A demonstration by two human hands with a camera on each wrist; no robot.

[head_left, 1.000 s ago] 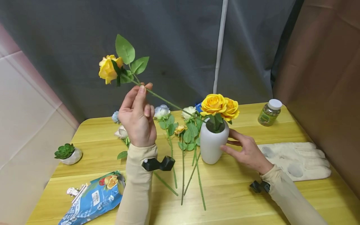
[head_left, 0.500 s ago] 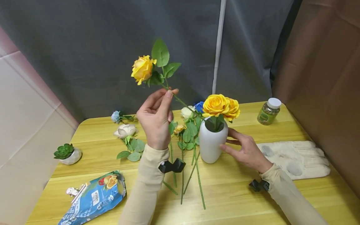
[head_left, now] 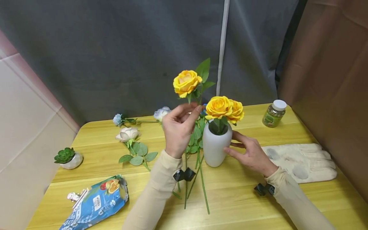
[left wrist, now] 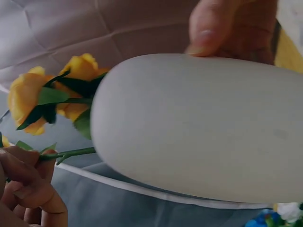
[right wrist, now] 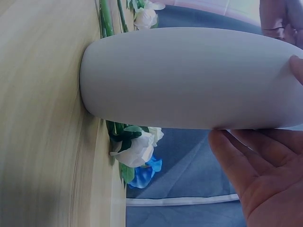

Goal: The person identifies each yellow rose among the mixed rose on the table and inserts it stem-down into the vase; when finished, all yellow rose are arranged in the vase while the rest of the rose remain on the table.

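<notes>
My left hand [head_left: 195, 110] pinches the green stem of a yellow rose [head_left: 186, 82] just under its leaves, holding it upright beside the mouth of a white vase [head_left: 216, 147]. Two more yellow roses [head_left: 225, 108] stand in the vase. In the left wrist view the pinching fingers [left wrist: 45, 158] and stem sit left of the vase [left wrist: 203, 127]. My right hand [head_left: 233, 143] rests against the vase's right side with fairly straight fingers. In the right wrist view its palm [right wrist: 255, 179] lies close to the vase wall [right wrist: 184, 75].
Loose white and blue flowers [head_left: 126, 134] and long stems [head_left: 202, 188] lie on the yellow wooden table [head_left: 247, 210] left of the vase. A small succulent pot [head_left: 67, 157], a blue packet [head_left: 95, 201], a lidded jar [head_left: 274, 114] and white gloves [head_left: 302, 163] lie around.
My left hand has carried the yellow rose from high on the left rightwards and down to the vase's mouth, turning it more upright. The right hand has stayed on the vase.
</notes>
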